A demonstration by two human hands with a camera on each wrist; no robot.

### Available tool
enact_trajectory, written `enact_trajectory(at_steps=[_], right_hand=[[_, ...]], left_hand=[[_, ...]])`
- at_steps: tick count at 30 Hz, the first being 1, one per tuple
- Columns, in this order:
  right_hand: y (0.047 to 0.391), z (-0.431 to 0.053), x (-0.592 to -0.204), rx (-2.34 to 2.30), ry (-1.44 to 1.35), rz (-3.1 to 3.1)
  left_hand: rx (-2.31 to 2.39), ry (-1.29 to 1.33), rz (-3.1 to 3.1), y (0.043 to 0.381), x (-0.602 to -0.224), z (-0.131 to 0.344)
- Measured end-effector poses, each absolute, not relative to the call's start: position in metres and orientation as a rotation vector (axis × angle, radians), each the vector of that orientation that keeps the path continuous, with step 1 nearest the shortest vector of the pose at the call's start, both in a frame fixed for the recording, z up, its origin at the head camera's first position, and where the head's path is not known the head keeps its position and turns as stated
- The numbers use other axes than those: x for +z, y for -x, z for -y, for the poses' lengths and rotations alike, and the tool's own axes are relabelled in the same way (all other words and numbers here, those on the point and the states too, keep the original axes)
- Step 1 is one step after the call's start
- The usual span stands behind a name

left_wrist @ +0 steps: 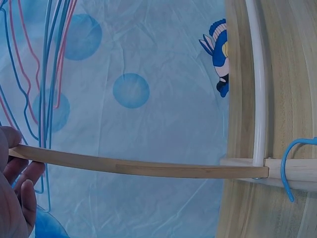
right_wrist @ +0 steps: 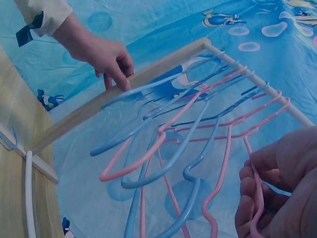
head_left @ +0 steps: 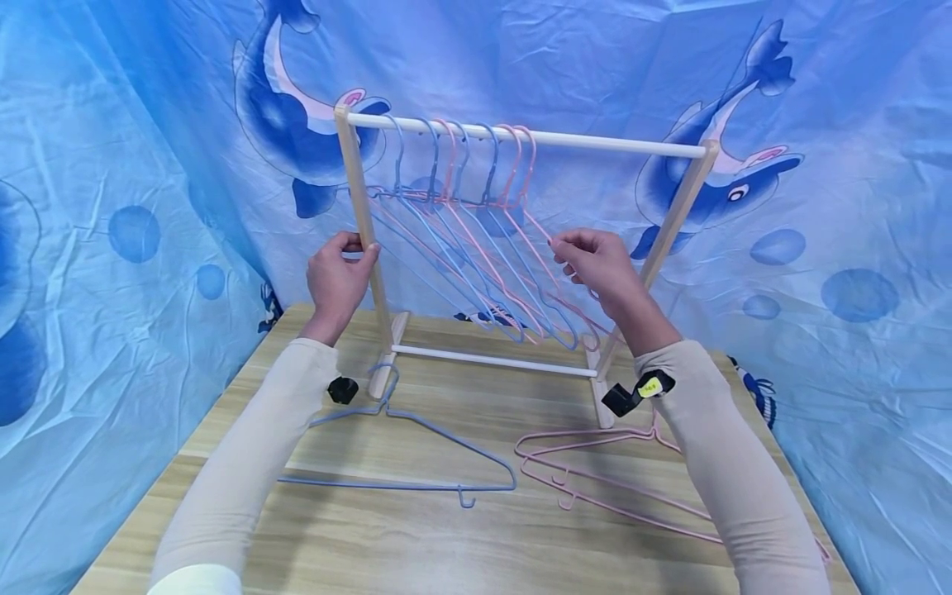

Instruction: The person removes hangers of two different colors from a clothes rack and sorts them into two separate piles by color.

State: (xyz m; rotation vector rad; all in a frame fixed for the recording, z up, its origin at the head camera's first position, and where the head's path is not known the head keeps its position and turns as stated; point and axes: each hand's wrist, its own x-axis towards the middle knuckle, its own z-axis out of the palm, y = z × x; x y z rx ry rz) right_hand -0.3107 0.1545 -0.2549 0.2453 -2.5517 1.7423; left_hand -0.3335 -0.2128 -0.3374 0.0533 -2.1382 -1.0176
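Observation:
A wooden garment rack (head_left: 521, 136) with a white top rail stands on the table, and several blue and pink hangers (head_left: 487, 165) hang from the rail's left and middle part. My left hand (head_left: 338, 277) grips the rack's left post (left_wrist: 138, 166) between thumb and fingers, about midway up. At the right end of the row, my right hand (head_left: 598, 260) pinches the sloping arm of the outermost pink hanger (right_wrist: 252, 163). That hanger's hook is over the rail. In the right wrist view the fingers curl round its arm.
A blue hanger (head_left: 446, 487) lies flat on the table (head_left: 416, 545) at front left, its hook by the rack's left foot. Pink hangers (head_left: 595, 487) lie at front right, partly under the right sleeve. A lower white bar (head_left: 491, 360) joins the feet. Behind hangs a blue dolphin-print cloth (head_left: 855, 207).

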Motion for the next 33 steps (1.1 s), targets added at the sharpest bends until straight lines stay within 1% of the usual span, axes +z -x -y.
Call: enact_trajectory(at_steps=[7,15,26,33], right_hand=[[0.303,-0.158,-0.244,1.702,-0.224,2.51],[0.29,-0.174,-0.237,1.686,-0.252,2.425],[0.268,-0.207,-0.243,1.593,-0.245,2.424],[0.256,-0.228,-0.25,1.49,-0.184,2.443]], left_hand=[[-1.021,-0.05,2.155,0.333,-0.338,0.212],[-1.021,-0.052,2.142,0.333,-0.337,0.212],[-1.011,-0.041,2.141,0.331,-0.335,0.211],[-1.009,-0.054,2.141,0.333,-0.335,0.212]])
